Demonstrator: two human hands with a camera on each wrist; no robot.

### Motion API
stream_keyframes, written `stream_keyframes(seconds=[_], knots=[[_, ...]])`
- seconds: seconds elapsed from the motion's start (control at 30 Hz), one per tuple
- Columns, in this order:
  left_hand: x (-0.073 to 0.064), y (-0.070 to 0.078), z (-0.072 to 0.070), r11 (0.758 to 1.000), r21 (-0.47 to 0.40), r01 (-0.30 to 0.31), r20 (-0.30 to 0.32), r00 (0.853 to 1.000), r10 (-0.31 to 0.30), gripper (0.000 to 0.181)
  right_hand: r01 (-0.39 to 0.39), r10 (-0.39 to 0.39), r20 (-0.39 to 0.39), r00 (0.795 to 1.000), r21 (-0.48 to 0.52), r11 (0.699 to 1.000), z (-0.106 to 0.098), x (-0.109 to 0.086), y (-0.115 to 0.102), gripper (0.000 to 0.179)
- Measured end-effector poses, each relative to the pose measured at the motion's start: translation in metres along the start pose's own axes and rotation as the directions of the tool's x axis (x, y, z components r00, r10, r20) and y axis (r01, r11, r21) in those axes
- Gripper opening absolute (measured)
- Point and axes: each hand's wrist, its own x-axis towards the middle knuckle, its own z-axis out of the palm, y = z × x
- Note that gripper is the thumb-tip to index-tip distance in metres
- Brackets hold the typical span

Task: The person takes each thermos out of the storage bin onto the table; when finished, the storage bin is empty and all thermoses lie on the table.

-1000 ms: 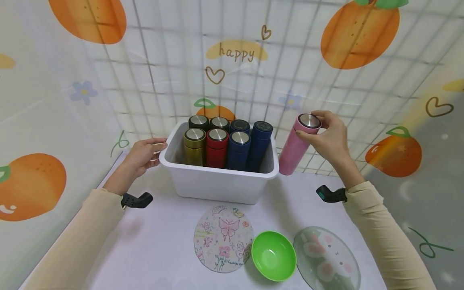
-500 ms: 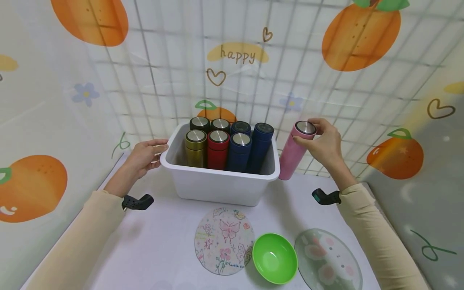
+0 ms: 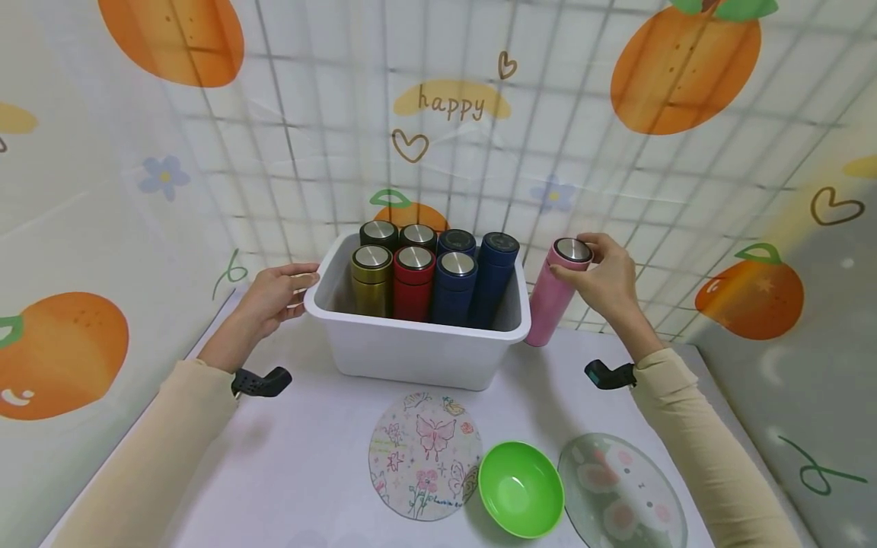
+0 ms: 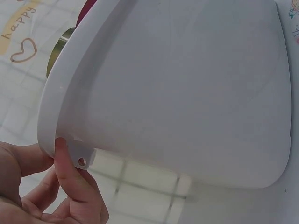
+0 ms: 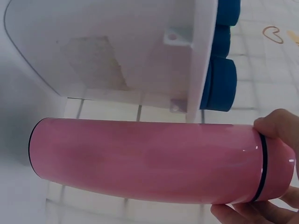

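My right hand (image 3: 610,278) grips a pink thermos flask (image 3: 550,301) by its upper end, thumb on one side and fingers on the other. The flask leans slightly, its steel-topped lid up, just right of a white plastic bin (image 3: 418,354). In the right wrist view the flask (image 5: 145,161) lies across the picture, its base close to the table. My left hand (image 3: 270,293) holds the bin's left end; the left wrist view shows thumb and finger pinching the rim (image 4: 49,112). Inside the bin stand several flasks: a gold one (image 3: 371,285), a red one (image 3: 412,289), blue and dark ones.
On the white table in front of the bin lie a round butterfly-pattern mat (image 3: 425,457), a green bowl (image 3: 521,489) and a round rabbit-pattern mat (image 3: 623,491). Behind the bin rises a wire grid (image 3: 329,152) with an orange-printed sheet.
My right hand has lowered the pink flask and brought it a little left, closer to the bin. The left hand stays at the bin's rim.
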Motion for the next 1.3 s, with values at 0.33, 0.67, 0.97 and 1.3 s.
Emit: stream_keyframes(seconds=[0.33, 0.67, 0.97, 1.3], knots=[[0.001, -0.002, 0.000, 1.000, -0.010, 0.008, 0.002, 1.000, -0.008, 0.048, -0.018, 0.018, 0.006, 1.000, -0.014, 1.000, 0.007, 0.001, 0.011, 0.065], [-0.001, -0.005, 0.001, 1.000, -0.009, 0.016, 0.013, 1.000, -0.016, 0.048, -0.011, 0.012, 0.029, 1.000, -0.019, 1.000, 0.013, -0.001, 0.019, 0.068], [-0.003, -0.007, 0.002, 1.000, -0.014, 0.017, 0.009, 1.000, -0.017, 0.048, -0.005, 0.006, 0.042, 0.999, -0.034, 0.999, 0.021, -0.001, 0.029, 0.069], [0.000, -0.002, -0.001, 1.000, -0.025, -0.002, 0.006, 1.000, 0.002, 0.048, -0.013, 0.014, 0.050, 0.999, -0.015, 1.000, 0.023, 0.003, 0.038, 0.067]])
